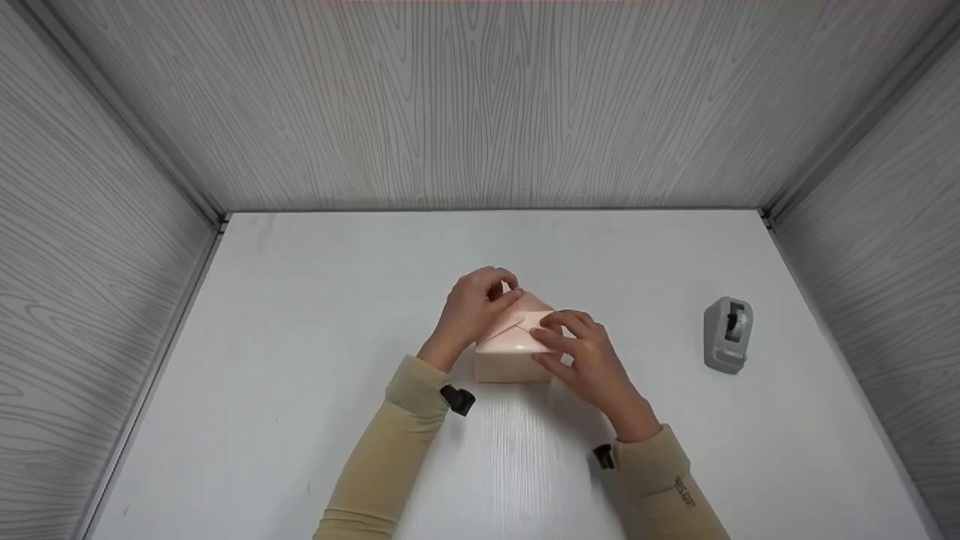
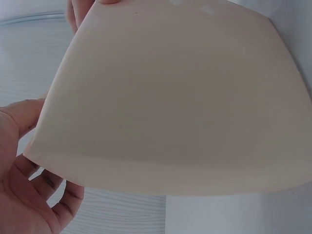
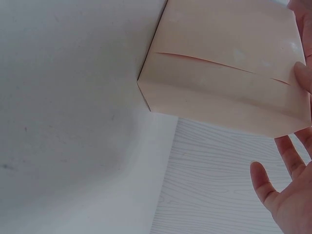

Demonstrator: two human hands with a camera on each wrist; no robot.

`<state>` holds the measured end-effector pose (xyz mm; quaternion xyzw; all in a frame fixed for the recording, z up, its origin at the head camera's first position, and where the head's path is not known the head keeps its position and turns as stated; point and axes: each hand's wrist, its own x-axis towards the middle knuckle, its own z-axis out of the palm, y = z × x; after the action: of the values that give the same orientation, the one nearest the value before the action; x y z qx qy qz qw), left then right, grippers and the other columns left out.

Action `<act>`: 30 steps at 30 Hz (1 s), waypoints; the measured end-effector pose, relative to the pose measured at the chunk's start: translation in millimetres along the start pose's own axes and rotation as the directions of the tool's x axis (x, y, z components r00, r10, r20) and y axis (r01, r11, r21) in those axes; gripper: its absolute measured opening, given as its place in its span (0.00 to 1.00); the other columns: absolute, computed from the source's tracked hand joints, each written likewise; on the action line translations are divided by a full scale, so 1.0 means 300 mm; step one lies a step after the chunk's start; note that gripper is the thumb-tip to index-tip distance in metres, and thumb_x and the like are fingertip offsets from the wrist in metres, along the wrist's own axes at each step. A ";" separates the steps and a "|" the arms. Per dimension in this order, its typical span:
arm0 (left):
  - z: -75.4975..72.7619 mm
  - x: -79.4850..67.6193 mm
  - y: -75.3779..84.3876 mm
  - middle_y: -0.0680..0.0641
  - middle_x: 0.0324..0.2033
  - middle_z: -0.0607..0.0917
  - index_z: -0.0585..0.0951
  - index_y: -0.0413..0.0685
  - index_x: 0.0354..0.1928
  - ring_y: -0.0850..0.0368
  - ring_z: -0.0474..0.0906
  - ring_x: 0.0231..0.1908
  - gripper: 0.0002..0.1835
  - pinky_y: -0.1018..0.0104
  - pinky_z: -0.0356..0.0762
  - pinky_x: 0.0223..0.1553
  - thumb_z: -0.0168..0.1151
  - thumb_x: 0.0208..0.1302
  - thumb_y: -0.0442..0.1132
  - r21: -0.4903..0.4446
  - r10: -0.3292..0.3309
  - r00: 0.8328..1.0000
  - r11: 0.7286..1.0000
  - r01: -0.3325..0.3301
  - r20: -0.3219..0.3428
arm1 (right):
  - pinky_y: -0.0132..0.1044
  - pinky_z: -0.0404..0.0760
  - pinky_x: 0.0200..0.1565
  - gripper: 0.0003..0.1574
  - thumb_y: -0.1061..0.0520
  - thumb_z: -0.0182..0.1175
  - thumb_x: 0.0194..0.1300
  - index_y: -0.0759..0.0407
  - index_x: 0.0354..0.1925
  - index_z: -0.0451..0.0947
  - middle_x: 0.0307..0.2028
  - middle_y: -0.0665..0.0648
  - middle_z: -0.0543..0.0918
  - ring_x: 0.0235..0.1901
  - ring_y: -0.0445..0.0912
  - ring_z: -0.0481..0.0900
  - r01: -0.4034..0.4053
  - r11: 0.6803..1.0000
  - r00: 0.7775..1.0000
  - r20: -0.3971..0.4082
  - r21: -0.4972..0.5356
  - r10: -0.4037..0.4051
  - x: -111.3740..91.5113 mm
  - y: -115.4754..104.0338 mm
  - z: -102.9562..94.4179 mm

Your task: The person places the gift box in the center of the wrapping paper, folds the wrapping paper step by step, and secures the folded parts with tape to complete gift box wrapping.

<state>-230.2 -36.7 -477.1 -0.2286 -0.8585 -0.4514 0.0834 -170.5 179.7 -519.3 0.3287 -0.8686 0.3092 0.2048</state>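
A pale pink folded-paper box (image 1: 514, 367) stands on the white table in the head view, its top formed by overlapping flaps. My left hand (image 1: 476, 304) pinches the upper left edge of a flap (image 1: 529, 302) between thumb and forefinger. On the box's right side, the spread fingers of my right hand (image 1: 592, 360) touch the top and the near right corner. One broad face of the box (image 2: 170, 97) fills most of the left wrist view. A long narrow slit runs along the box (image 3: 209, 90) in the right wrist view.
A grey tape dispenser (image 1: 727, 335) with a roll of tape stands on the right part of the white table (image 1: 300, 300). Wood-grain panels (image 1: 480, 105) enclose the table at the back and both sides. Black wrist cameras (image 1: 457, 400) sit at both cuffs.
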 end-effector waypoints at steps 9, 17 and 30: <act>0.002 -0.018 0.009 0.51 0.30 0.82 0.84 0.46 0.36 0.59 0.75 0.29 0.04 0.66 0.74 0.32 0.66 0.65 0.39 0.060 0.080 0.997 0.995 -0.079 -0.018 | 0.55 0.71 0.46 0.19 0.54 0.72 0.58 0.55 0.48 0.86 0.50 0.55 0.80 0.55 0.52 0.73 -0.002 1.000 1.000 -0.005 -0.007 0.002 -0.003 -0.003 0.000; 0.006 -0.061 0.027 0.52 0.31 0.83 0.85 0.47 0.33 0.60 0.78 0.32 0.02 0.66 0.76 0.34 0.68 0.64 0.37 0.122 0.135 0.990 0.984 -0.129 -0.042 | 0.57 0.72 0.48 0.19 0.55 0.72 0.59 0.55 0.50 0.85 0.50 0.56 0.80 0.55 0.53 0.74 0.022 0.998 0.999 -0.030 -0.066 -0.024 -0.006 -0.011 0.005; 0.026 -0.135 0.028 0.52 0.32 0.86 0.87 0.48 0.31 0.55 0.81 0.36 0.02 0.58 0.76 0.36 0.72 0.59 0.38 0.299 0.304 0.950 0.914 -0.273 -0.063 | 0.51 0.72 0.46 0.16 0.55 0.74 0.55 0.56 0.43 0.83 0.50 0.53 0.83 0.50 0.51 0.77 0.037 0.992 0.992 -0.113 -0.121 -0.051 -0.019 -0.015 0.013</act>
<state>-190.1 -38.9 -489.5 -0.3136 -0.8657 -0.3168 0.2278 -164.0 177.0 -523.6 0.3167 -0.8646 0.2711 0.2806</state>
